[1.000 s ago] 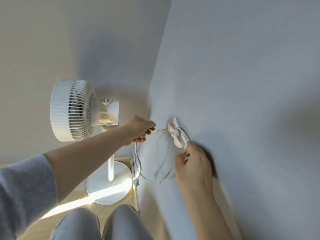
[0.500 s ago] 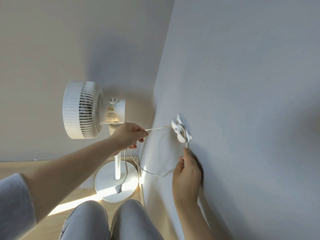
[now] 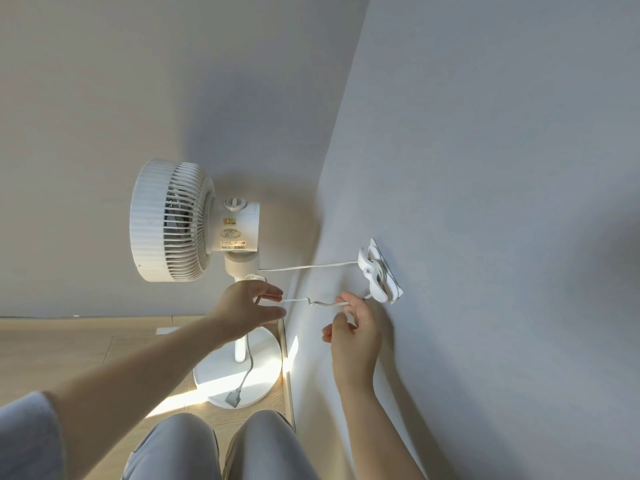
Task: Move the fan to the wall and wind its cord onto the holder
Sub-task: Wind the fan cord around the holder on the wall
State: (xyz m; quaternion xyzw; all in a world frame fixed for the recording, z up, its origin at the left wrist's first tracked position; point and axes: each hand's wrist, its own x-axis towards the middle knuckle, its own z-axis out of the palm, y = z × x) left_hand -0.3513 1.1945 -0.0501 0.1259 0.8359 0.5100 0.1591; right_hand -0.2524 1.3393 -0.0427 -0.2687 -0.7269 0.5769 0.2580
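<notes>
Beside the fan, the left hand and right hand each pinch the cord, loosely curled, just below the holder on the wall.

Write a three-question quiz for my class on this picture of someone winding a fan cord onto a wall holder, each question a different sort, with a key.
1. True or false: the plug is already wound onto the holder.
2. Which hand grips the cord nearer the holder? A) left hand B) right hand
3. Fill in: the fan stands on a round white ____ on the floor.

Key: 1. False, it hangs loose over the fan's base. 2. B. 3. base.
</notes>
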